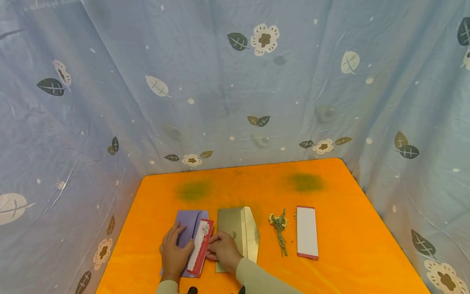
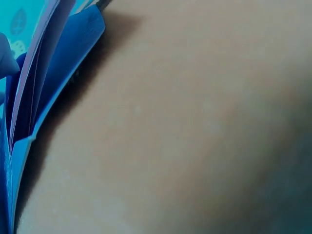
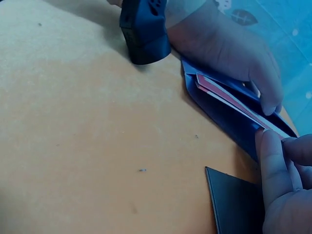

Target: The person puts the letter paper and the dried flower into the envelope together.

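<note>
A purple envelope [image 1: 188,223] lies on the left part of the table with its mouth spread apart, as the right wrist view shows. Partly inside that mouth stands a white and red folded card [image 1: 200,248] with a flower design; its layers [image 3: 229,99] show from the side. My left hand [image 1: 174,252] holds the envelope from the left, fingers over its face and thumb at the mouth beside the card. From the right, my right hand [image 1: 225,250] pinches the card's outer edge, fingertips close to the envelope flap. Its palm overlaps a gold envelope [image 1: 229,222].
The gold envelope lies with its pointed flap [image 1: 251,237] opened to the right. Further right are a small bunch of dried flowers [image 1: 280,228] and another white card with red ends [image 1: 307,232]. A patterned blue curtain [image 1: 220,81] hangs around the orange table [image 1: 349,245].
</note>
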The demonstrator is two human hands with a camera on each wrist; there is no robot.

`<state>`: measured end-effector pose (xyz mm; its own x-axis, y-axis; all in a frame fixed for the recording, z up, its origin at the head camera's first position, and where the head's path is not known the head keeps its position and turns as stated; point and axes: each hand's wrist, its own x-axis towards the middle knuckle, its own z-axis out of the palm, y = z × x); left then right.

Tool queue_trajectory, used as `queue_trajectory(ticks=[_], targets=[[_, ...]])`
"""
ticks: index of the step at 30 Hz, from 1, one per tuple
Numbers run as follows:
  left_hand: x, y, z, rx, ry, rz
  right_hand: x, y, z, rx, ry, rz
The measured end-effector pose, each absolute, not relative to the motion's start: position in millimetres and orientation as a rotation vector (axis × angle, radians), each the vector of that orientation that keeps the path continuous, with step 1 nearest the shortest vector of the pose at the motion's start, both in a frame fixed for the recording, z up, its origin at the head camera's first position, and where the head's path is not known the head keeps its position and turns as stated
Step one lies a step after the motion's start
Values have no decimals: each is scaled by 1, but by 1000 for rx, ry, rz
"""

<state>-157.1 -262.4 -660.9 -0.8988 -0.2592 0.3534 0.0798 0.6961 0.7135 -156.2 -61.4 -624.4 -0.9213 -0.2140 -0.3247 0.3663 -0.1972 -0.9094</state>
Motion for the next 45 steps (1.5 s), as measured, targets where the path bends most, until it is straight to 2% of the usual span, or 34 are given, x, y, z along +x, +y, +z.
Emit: queue_trajectory(ticks=[32, 45], targets=[[-158, -263, -663, 128, -2476, -1089, -159, -71, -618, 222, 1799, -2055], [-158, -263, -662, 153, -2508, -1094, -153, -72, -615, 87, 1798, -1945]])
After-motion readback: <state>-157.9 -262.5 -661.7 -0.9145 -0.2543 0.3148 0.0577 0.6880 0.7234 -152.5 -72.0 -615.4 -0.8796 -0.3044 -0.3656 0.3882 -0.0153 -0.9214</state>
